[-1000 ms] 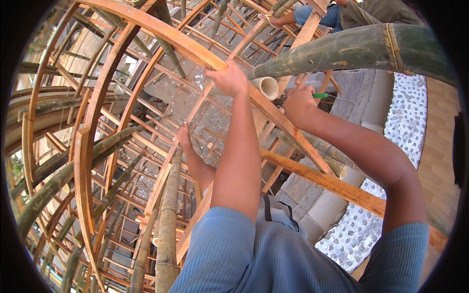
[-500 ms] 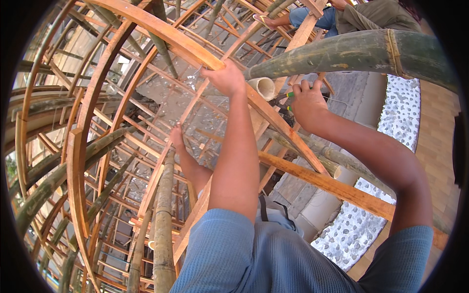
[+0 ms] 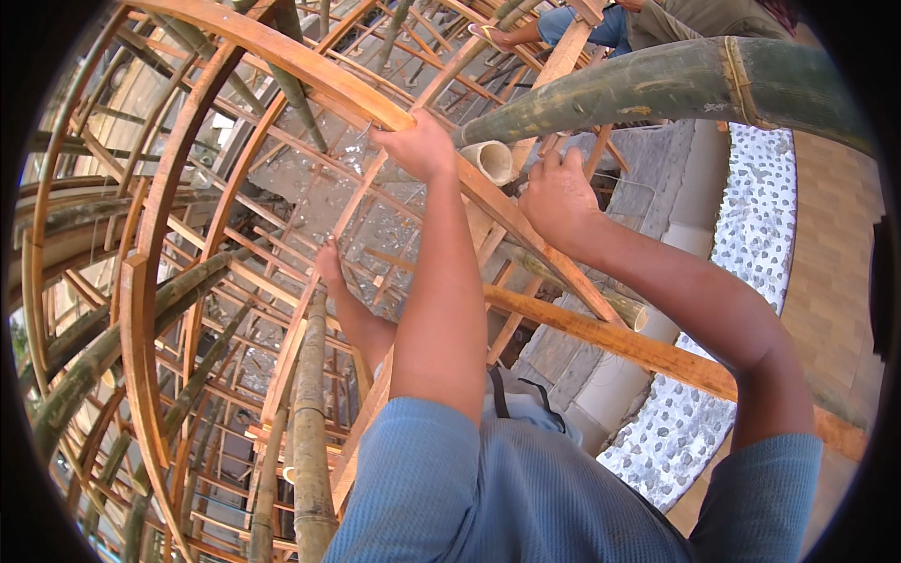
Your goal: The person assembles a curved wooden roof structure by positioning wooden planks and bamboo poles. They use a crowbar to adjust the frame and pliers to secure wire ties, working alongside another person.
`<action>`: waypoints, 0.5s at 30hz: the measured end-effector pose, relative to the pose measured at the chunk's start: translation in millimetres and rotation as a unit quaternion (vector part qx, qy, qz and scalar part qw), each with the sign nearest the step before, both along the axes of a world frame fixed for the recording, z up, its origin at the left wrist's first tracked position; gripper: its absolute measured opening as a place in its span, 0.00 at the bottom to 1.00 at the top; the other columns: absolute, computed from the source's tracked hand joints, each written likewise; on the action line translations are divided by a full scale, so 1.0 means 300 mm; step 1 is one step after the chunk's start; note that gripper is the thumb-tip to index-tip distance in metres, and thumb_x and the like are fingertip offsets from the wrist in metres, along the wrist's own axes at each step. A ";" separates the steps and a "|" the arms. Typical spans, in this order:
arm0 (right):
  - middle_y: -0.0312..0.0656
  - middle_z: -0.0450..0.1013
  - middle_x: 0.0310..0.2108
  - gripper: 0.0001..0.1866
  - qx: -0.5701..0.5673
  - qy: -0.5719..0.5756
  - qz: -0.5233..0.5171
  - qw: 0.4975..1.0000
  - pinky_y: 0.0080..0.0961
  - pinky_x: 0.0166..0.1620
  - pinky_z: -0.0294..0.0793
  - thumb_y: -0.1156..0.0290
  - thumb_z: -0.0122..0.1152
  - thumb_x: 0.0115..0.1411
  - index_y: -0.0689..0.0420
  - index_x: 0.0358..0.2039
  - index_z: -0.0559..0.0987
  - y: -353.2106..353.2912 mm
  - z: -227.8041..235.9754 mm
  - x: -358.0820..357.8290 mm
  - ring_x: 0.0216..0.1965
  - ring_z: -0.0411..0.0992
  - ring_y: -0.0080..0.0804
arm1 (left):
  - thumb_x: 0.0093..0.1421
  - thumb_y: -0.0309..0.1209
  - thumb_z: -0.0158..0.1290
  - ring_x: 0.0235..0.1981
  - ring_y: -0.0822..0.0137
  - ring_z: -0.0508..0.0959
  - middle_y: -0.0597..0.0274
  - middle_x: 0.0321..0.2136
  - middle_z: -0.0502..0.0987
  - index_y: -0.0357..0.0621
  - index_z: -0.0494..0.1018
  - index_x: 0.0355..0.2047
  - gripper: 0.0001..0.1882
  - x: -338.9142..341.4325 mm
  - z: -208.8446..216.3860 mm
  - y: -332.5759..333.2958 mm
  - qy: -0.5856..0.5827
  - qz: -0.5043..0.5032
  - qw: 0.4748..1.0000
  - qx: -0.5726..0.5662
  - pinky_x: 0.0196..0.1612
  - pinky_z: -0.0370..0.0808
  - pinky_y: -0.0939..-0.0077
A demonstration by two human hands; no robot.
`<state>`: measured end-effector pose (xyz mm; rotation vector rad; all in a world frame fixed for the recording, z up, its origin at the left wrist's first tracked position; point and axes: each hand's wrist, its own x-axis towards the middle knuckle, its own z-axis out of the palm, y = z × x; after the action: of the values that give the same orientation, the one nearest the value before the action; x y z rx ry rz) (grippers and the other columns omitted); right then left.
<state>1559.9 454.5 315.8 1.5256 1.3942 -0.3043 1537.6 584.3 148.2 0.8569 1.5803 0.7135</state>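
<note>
My left hand [image 3: 419,146] is wrapped around the end of a curved orange-brown wooden beam [image 3: 282,52], where it meets a slanting wooden strip [image 3: 544,251]. To its right, my right hand [image 3: 561,199] is closed beside the strip, just below a cut hollow bamboo end [image 3: 490,161]. Half a second ago, green-and-yellow handles of a pliers-like tool showed in this hand; now its fingers and back hide the tool. Above both hands, a thick green bamboo pole [image 3: 619,101] with a tie around it reaches in from the right.
Far below, a lattice of thin wooden strips and bamboo surrounds my bare foot [image 3: 328,263]. A bamboo pole [image 3: 313,422] and a wooden beam [image 3: 610,340] lie near me. Another person [image 3: 694,23] sits at the top right. A pebbled white band [image 3: 751,216] curves along the right.
The whole view has shifted slightly, putting everything a little further up and left. My right hand has turned, so the green handles no longer show. My left hand keeps its grip.
</note>
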 end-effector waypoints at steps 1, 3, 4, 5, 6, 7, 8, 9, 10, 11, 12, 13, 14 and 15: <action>0.42 0.78 0.40 0.10 0.005 0.015 -0.016 1.000 0.48 0.46 0.63 0.69 0.64 0.56 0.53 0.37 0.88 0.008 0.005 0.015 0.48 0.71 0.42 | 0.60 0.33 0.55 0.53 0.37 0.75 0.30 0.54 0.71 0.29 0.49 0.67 0.40 0.001 0.003 -0.002 0.005 -0.001 1.000 -0.001 0.57 0.71 0.47; 0.42 0.78 0.39 0.09 -0.010 0.008 -0.027 1.000 0.46 0.45 0.65 0.70 0.65 0.56 0.54 0.37 0.88 0.007 -0.007 -0.010 0.47 0.73 0.41 | 0.60 0.33 0.55 0.53 0.37 0.75 0.31 0.55 0.71 0.30 0.48 0.67 0.41 -0.002 -0.001 -0.012 0.015 -0.001 1.000 -0.006 0.57 0.71 0.48; 0.42 0.79 0.39 0.09 -0.019 0.005 -0.031 0.999 0.44 0.44 0.67 0.70 0.65 0.55 0.54 0.36 0.88 0.006 -0.012 -0.019 0.47 0.73 0.41 | 0.60 0.33 0.55 0.53 0.37 0.75 0.31 0.55 0.71 0.30 0.48 0.67 0.41 -0.001 -0.010 -0.009 0.002 0.005 1.000 -0.003 0.57 0.71 0.48; 0.42 0.79 0.38 0.09 -0.007 0.013 -0.028 1.000 0.43 0.43 0.68 0.71 0.65 0.55 0.55 0.36 0.88 0.007 -0.010 -0.013 0.46 0.74 0.41 | 0.60 0.32 0.55 0.53 0.37 0.75 0.31 0.55 0.71 0.31 0.48 0.67 0.40 0.000 -0.020 0.001 -0.011 0.012 1.000 -0.001 0.57 0.71 0.48; 0.42 0.79 0.38 0.09 0.005 0.021 -0.027 0.999 0.41 0.42 0.70 0.71 0.65 0.55 0.55 0.36 0.87 0.006 -0.005 -0.002 0.45 0.75 0.41 | 0.60 0.32 0.55 0.53 0.37 0.75 0.31 0.55 0.71 0.32 0.48 0.67 0.40 0.000 -0.021 0.004 -0.023 0.016 1.000 0.002 0.57 0.71 0.48; 0.42 0.79 0.37 0.08 0.018 0.030 -0.026 0.999 0.40 0.41 0.71 0.71 0.65 0.55 0.55 0.35 0.87 0.006 -0.002 0.008 0.45 0.76 0.41 | 0.60 0.32 0.55 0.53 0.37 0.75 0.31 0.54 0.71 0.32 0.48 0.67 0.40 -0.002 -0.022 0.000 -0.014 0.014 1.000 0.003 0.56 0.71 0.48; 0.43 0.79 0.37 0.08 0.038 0.032 -0.028 0.998 0.40 0.41 0.72 0.71 0.65 0.55 0.56 0.35 0.87 0.001 -0.009 0.013 0.44 0.76 0.41 | 0.60 0.32 0.55 0.53 0.37 0.76 0.31 0.54 0.71 0.33 0.49 0.67 0.40 -0.004 -0.022 -0.003 -0.004 0.013 1.000 0.003 0.56 0.71 0.48; 0.44 0.80 0.37 0.08 0.059 0.033 -0.030 0.997 0.39 0.41 0.73 0.71 0.65 0.55 0.56 0.36 0.87 -0.002 -0.015 0.015 0.44 0.77 0.41 | 0.59 0.32 0.55 0.53 0.36 0.76 0.31 0.54 0.71 0.33 0.49 0.67 0.40 -0.003 -0.020 -0.005 0.004 0.011 1.000 0.005 0.56 0.71 0.48; 0.44 0.80 0.37 0.08 0.081 0.034 -0.033 0.996 0.39 0.40 0.75 0.72 0.65 0.55 0.57 0.36 0.87 -0.004 -0.021 0.019 0.44 0.78 0.42 | 0.59 0.32 0.55 0.53 0.36 0.76 0.31 0.54 0.71 0.33 0.49 0.67 0.39 -0.002 -0.018 -0.004 0.002 0.008 1.000 0.004 0.56 0.71 0.48; 0.45 0.80 0.38 0.10 0.056 0.038 -0.048 0.997 0.40 0.42 0.75 0.72 0.65 0.56 0.58 0.38 0.86 0.000 -0.025 0.033 0.44 0.78 0.43 | 0.59 0.32 0.55 0.52 0.36 0.76 0.31 0.54 0.71 0.33 0.49 0.66 0.39 -0.001 -0.017 -0.002 0.001 0.005 1.000 0.004 0.56 0.71 0.48; 0.46 0.80 0.39 0.11 0.031 0.042 -0.063 0.997 0.42 0.43 0.75 0.72 0.65 0.56 0.59 0.40 0.86 0.014 -0.020 0.042 0.44 0.78 0.44 | 0.59 0.32 0.55 0.52 0.36 0.76 0.31 0.53 0.71 0.34 0.50 0.66 0.39 -0.002 -0.016 -0.002 0.000 0.001 1.000 0.003 0.56 0.71 0.47; 0.47 0.80 0.40 0.12 0.007 0.046 -0.079 0.996 0.43 0.45 0.75 0.73 0.65 0.57 0.60 0.42 0.85 0.022 -0.016 0.046 0.44 0.78 0.45 | 0.59 0.32 0.54 0.51 0.37 0.76 0.32 0.52 0.72 0.33 0.50 0.66 0.38 -0.002 -0.015 -0.004 0.006 0.002 1.000 0.005 0.55 0.71 0.47; 0.48 0.80 0.41 0.13 0.002 0.042 -0.079 0.996 0.43 0.45 0.75 0.72 0.65 0.56 0.60 0.42 0.85 0.023 -0.015 0.047 0.44 0.78 0.45 | 0.59 0.33 0.53 0.50 0.38 0.77 0.33 0.51 0.74 0.33 0.50 0.65 0.38 0.000 -0.013 -0.007 0.012 0.003 1.000 0.008 0.54 0.72 0.47; 0.48 0.80 0.41 0.13 -0.003 0.038 -0.078 0.996 0.43 0.45 0.75 0.72 0.66 0.56 0.60 0.42 0.85 0.027 -0.015 0.049 0.44 0.78 0.45 | 0.59 0.33 0.53 0.48 0.39 0.78 0.34 0.49 0.75 0.33 0.51 0.65 0.38 -0.002 -0.004 -0.004 0.018 0.005 1.000 0.010 0.54 0.72 0.47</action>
<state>1574.6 462.7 311.3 1.6355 1.3341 -0.4671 1537.2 583.2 147.0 0.8810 1.6125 0.7267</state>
